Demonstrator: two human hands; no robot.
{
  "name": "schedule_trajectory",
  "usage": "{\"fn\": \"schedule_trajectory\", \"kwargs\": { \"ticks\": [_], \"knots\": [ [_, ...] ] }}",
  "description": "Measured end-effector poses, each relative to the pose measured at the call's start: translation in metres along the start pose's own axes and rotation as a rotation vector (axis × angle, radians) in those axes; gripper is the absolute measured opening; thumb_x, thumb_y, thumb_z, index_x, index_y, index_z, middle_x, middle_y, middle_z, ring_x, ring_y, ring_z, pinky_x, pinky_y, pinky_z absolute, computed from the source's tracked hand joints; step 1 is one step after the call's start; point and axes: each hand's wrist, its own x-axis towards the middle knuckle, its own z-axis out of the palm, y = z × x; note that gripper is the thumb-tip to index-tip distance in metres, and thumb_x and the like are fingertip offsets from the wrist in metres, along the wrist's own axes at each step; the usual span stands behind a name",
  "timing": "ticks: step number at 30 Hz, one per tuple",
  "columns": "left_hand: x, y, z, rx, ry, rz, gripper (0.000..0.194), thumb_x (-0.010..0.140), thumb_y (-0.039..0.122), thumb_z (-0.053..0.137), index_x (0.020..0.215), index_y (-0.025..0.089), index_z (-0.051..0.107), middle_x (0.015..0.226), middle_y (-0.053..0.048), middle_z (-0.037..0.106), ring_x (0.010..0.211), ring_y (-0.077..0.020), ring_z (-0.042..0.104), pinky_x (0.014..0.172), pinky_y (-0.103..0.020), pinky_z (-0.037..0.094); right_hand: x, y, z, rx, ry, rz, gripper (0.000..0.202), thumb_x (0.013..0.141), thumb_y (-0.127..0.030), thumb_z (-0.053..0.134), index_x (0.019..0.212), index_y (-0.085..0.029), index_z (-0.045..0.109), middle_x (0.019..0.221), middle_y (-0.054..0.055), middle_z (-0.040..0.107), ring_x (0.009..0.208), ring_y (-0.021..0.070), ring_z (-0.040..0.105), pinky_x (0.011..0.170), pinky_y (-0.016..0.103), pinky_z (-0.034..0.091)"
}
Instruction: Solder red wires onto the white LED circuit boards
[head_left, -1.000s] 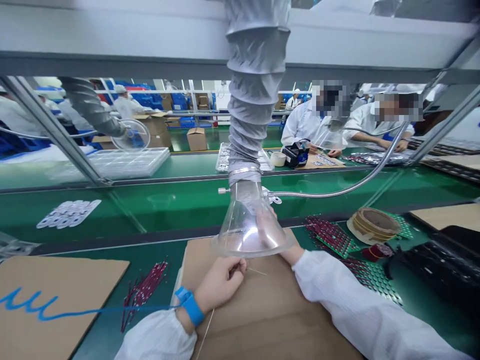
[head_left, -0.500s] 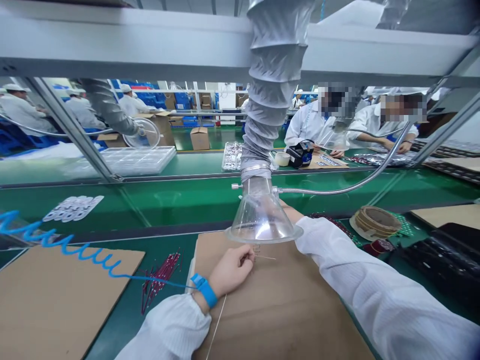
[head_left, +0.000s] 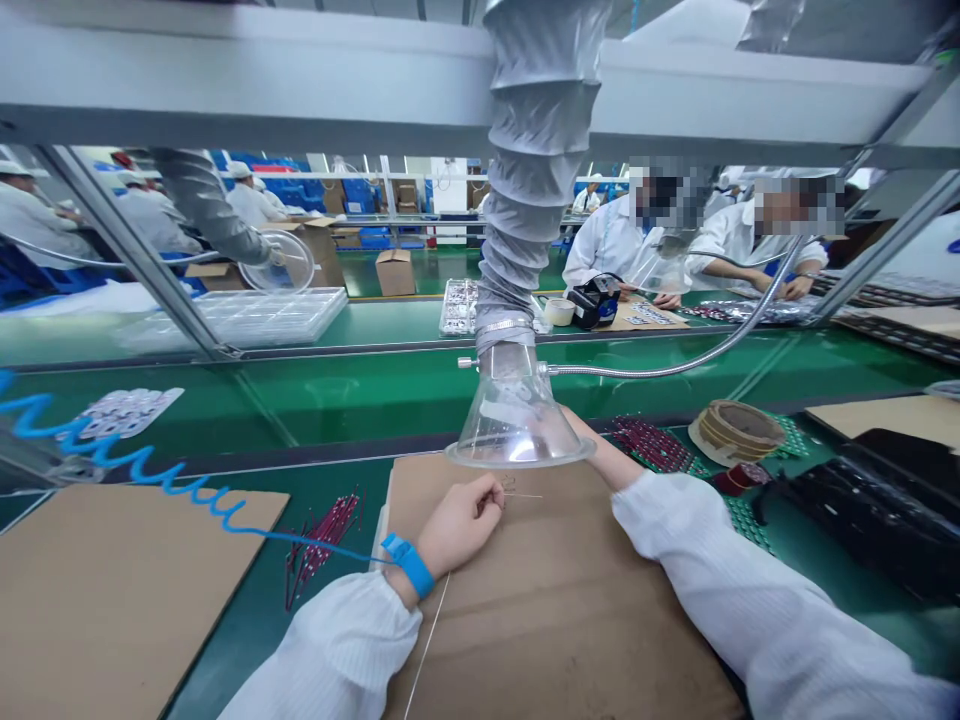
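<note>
My left hand (head_left: 459,522) rests on a brown cardboard sheet (head_left: 540,600) with its fingers pinched on a thin wire (head_left: 525,495) that sticks out to the right. A blue wrist strap (head_left: 409,564) with a coiled blue cord (head_left: 135,465) sits on that wrist. My right hand (head_left: 581,428) reaches behind and under a clear funnel hood (head_left: 517,420) at the end of a grey duct (head_left: 529,170); only its wrist and part of the back show, and whether it holds anything is hidden.
Red wire pieces (head_left: 319,535) lie left of the cardboard. Red-and-green board panels (head_left: 660,445), a tape roll (head_left: 735,428) and black trays (head_left: 877,510) are on the right. Another cardboard sheet (head_left: 112,590) lies left. Across the green belt (head_left: 337,395), people in white coats work.
My right forearm has drawn back a little toward the hood. The view shifted, and the blue cord now loops further up at the left. My left hand keeps its pinch.
</note>
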Motion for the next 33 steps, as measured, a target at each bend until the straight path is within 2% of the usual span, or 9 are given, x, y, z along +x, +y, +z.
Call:
{"fn": "schedule_trajectory", "kwargs": {
  "ticks": [2,4,8,12,16,21,26,29,33],
  "knots": [
    [-0.001,0.0,0.002,0.011,0.032,-0.005,0.016,0.092,0.019,0.051,0.1,0.02,0.065,0.078,0.003,0.061,0.071,-0.0163,0.055,0.07,-0.028,0.038,-0.034,0.003,-0.003,-0.011,-0.05,0.052,0.02,0.103,-0.033,0.07,0.101,-0.016,0.082,0.095,0.01,0.083,0.094,0.0321,0.079,0.084,0.04,0.062],
    [-0.003,0.001,0.004,0.048,0.055,-0.005,0.029,0.096,0.022,0.051,0.12,0.018,0.067,0.083,0.001,0.064,0.073,-0.0173,0.058,0.071,-0.029,0.041,-0.072,0.002,-0.003,-0.004,-0.082,0.096,0.024,0.104,-0.034,0.066,0.113,-0.017,0.08,0.105,0.012,0.084,0.098,0.0317,0.08,0.085,0.04,0.061],
    [-0.007,0.004,0.004,0.144,-0.021,0.04,0.049,0.105,0.026,0.047,0.152,0.021,0.06,0.095,-0.003,0.073,0.083,-0.0203,0.068,0.08,-0.031,0.048,-0.121,-0.003,0.007,0.058,-0.169,0.194,0.029,0.11,-0.038,0.056,0.11,-0.018,0.076,0.091,0.009,0.083,0.077,0.0242,0.077,0.072,0.034,0.055],
    [-0.01,0.008,0.006,0.282,-0.114,0.094,0.05,0.11,0.031,0.043,0.157,0.026,0.06,0.115,-0.008,0.078,0.103,-0.0251,0.072,0.093,-0.036,0.052,-0.127,-0.004,0.017,0.07,-0.142,0.189,0.02,0.107,-0.028,0.059,0.118,-0.019,0.072,0.086,0.004,0.079,0.073,0.0206,0.073,0.07,0.032,0.051],
    [-0.011,0.013,0.01,0.468,-0.127,0.031,0.051,0.106,0.05,0.06,0.151,0.027,0.06,0.117,-0.008,0.075,0.099,-0.0279,0.074,0.08,-0.035,0.051,-0.13,-0.005,0.024,0.019,-0.149,0.126,0.02,0.104,-0.029,0.065,0.121,-0.021,0.07,0.088,0.002,0.076,0.074,0.0206,0.071,0.068,0.031,0.049],
    [-0.01,0.016,0.007,0.505,-0.045,-0.112,0.031,0.103,0.047,0.063,0.123,0.024,0.063,0.104,-0.005,0.076,0.088,-0.0252,0.073,0.072,-0.034,0.046,-0.137,-0.005,0.027,-0.046,-0.135,0.034,0.021,0.105,-0.032,0.068,0.122,-0.022,0.073,0.098,0.005,0.072,0.082,0.0219,0.072,0.073,0.032,0.052],
    [-0.01,0.024,0.013,0.57,-0.025,-0.166,0.055,0.098,0.064,0.069,0.133,0.023,0.058,0.131,-0.011,0.074,0.106,-0.0337,0.076,0.078,-0.037,0.05,-0.141,-0.005,0.028,-0.11,-0.175,-0.079,0.033,0.107,-0.032,0.067,0.139,-0.025,0.073,0.106,0.007,0.067,0.087,0.0233,0.071,0.077,0.035,0.056],
    [-0.009,0.028,0.014,0.595,-0.044,-0.192,0.05,0.099,0.056,0.069,0.135,0.023,0.058,0.136,-0.012,0.071,0.104,-0.034,0.077,0.078,-0.038,0.051,-0.142,-0.005,0.027,-0.106,-0.192,-0.088,0.033,0.111,-0.028,0.059,0.141,-0.023,0.072,0.107,0.008,0.067,0.087,0.0229,0.071,0.078,0.036,0.057],
    [-0.008,0.022,0.0,0.635,-0.014,-0.208,0.031,0.099,0.037,0.063,0.126,0.022,0.064,0.122,-0.011,0.074,0.101,-0.0332,0.075,0.079,-0.039,0.051,-0.142,-0.001,0.028,-0.07,-0.155,-0.073,0.031,0.111,-0.026,0.056,0.137,-0.021,0.072,0.109,0.009,0.068,0.092,0.0243,0.073,0.083,0.039,0.06]
  ]
}}
